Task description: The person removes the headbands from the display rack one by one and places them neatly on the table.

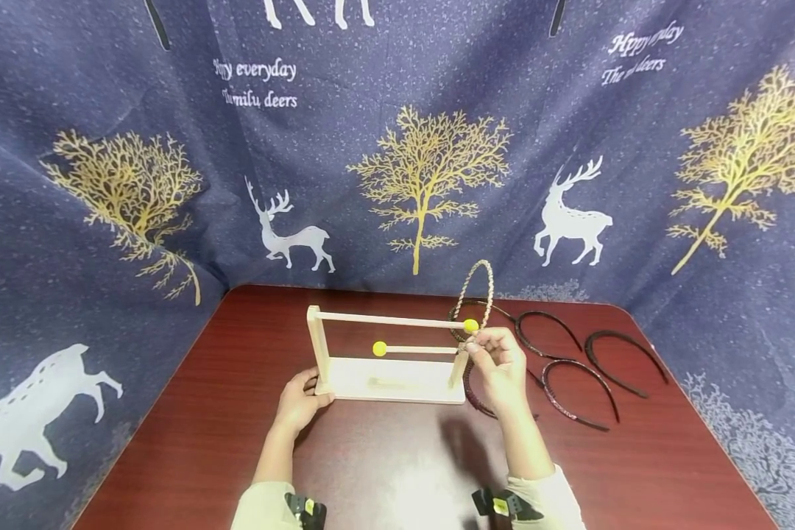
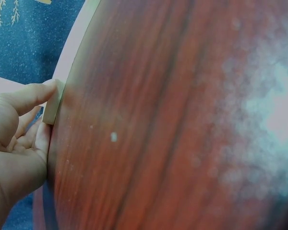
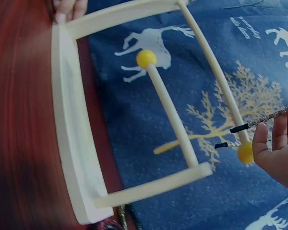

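Note:
A pale wooden rack stands on the table, with an upper rod and a lower rod, each tipped with a yellow ball. My left hand grips the left end of its base, thumb at the corner. At the right end, my right hand pinches a beaded headband low on its band, with the arch pointing up. In the right wrist view, the headband's two black tips show close by the upper rod's yellow ball, one arm crossing in front of the rod.
Several dark headbands lie on the red-brown table to the right, among them a black one and a sparkly one. One more dark headband lies partly behind the rack. A blue curtain hangs behind the table.

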`<state>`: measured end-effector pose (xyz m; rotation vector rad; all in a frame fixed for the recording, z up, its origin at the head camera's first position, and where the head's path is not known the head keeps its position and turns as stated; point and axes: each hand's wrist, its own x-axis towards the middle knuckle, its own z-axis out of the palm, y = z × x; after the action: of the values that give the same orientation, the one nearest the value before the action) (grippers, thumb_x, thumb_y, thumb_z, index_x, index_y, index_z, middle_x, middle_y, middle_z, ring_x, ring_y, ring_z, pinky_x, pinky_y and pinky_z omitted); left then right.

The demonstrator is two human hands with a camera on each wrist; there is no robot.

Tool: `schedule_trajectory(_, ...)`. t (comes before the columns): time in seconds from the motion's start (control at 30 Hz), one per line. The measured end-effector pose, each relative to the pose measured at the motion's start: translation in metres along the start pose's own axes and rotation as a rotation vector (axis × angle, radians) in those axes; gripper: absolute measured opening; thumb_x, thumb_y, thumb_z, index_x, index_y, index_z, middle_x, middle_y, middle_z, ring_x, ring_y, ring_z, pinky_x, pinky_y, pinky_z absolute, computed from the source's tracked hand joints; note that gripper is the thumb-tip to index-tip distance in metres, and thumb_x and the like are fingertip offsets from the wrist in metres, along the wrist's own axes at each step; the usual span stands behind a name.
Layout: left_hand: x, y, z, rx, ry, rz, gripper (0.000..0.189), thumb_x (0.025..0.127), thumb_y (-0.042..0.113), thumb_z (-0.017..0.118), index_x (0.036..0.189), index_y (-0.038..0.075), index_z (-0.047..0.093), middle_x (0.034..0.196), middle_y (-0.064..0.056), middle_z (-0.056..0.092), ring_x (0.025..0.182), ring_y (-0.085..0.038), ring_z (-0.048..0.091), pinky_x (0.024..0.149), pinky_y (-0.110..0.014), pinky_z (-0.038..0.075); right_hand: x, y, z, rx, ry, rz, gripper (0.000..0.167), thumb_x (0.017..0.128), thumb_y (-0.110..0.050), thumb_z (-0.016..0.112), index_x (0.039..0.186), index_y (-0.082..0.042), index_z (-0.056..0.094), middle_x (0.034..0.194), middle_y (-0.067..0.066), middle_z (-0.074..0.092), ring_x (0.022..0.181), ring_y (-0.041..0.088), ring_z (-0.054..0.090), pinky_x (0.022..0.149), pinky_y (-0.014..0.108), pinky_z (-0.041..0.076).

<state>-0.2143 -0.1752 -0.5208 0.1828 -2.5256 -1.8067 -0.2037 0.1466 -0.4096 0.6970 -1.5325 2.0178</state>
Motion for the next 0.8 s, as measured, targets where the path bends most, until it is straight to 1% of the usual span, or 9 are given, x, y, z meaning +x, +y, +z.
schedule_trajectory(0.17, 0.0, 0.0, 0.0, 0.004, 0.006, 0.001, 0.063, 0.073, -0.001, 0.074, 0.13, -0.006, 0.047, 0.119, -0.026, 0.054, 0.105, -0.038, 0.055, 0.081, -0.04, 0.051, 0.001, -0.007, -0.011, -0.003, 0.019, -0.02, 0.013, 0.079, 0.025, 0.049, 0.087, 0.015, 0.046, 0.087, 0.004, 0.062, 0.079, 0.012, 0.059, 0.07, 0.021, 0.05)
schedule_trajectory(0.27, 0.0, -0.001, 0.0, 0.003, 0.008, 0.0, 0.063, 0.073, -0.002, 0.074, 0.13, -0.005, 0.048, 0.119, -0.026, 0.054, 0.105, -0.038, 0.055, 0.082, -0.04, 0.051, 0.001, -0.009, -0.019, 0.001, 0.039, -0.029, 0.013, 0.079, 0.024, 0.05, 0.087, 0.013, 0.049, 0.086, 0.005, 0.062, 0.079, 0.013, 0.06, 0.071, 0.021, 0.051)
schedule_trajectory(0.43, 0.001, -0.002, 0.002, -0.007, 0.001, 0.008, 0.063, 0.073, -0.003, 0.074, 0.13, -0.007, 0.047, 0.118, -0.027, 0.054, 0.105, -0.038, 0.056, 0.082, -0.039, 0.051, -0.002, -0.011, -0.033, 0.012, 0.071, -0.038, 0.02, 0.08, 0.024, 0.051, 0.089, 0.006, 0.057, 0.084, 0.007, 0.063, 0.078, 0.014, 0.06, 0.072, 0.022, 0.05)
schedule_trajectory(0.5, 0.001, -0.002, 0.002, -0.007, 0.0, 0.01, 0.062, 0.073, -0.004, 0.074, 0.129, -0.007, 0.047, 0.118, -0.027, 0.054, 0.104, -0.038, 0.056, 0.081, -0.039, 0.051, -0.004, -0.012, -0.039, 0.022, 0.081, -0.039, 0.021, 0.08, 0.023, 0.052, 0.09, 0.005, 0.058, 0.085, 0.008, 0.063, 0.079, 0.015, 0.06, 0.073, 0.022, 0.05)
schedule_trajectory(0.67, 0.0, -0.002, 0.001, -0.004, 0.002, 0.004, 0.063, 0.073, -0.003, 0.074, 0.13, -0.007, 0.047, 0.118, -0.027, 0.054, 0.105, -0.038, 0.056, 0.082, -0.038, 0.051, -0.008, -0.016, -0.052, 0.038, 0.099, -0.035, 0.019, 0.081, 0.022, 0.053, 0.092, 0.007, 0.058, 0.089, 0.008, 0.062, 0.08, 0.015, 0.06, 0.072, 0.021, 0.05)
schedule_trajectory(0.8, 0.0, -0.001, -0.001, -0.013, -0.003, -0.004, 0.063, 0.074, -0.003, 0.073, 0.13, -0.007, 0.046, 0.119, -0.027, 0.053, 0.106, -0.039, 0.055, 0.082, -0.039, 0.051, -0.011, -0.02, -0.061, 0.039, 0.131, -0.02, 0.021, 0.081, 0.026, 0.049, 0.09, 0.008, 0.056, 0.09, 0.008, 0.062, 0.08, 0.015, 0.061, 0.072, 0.021, 0.052)
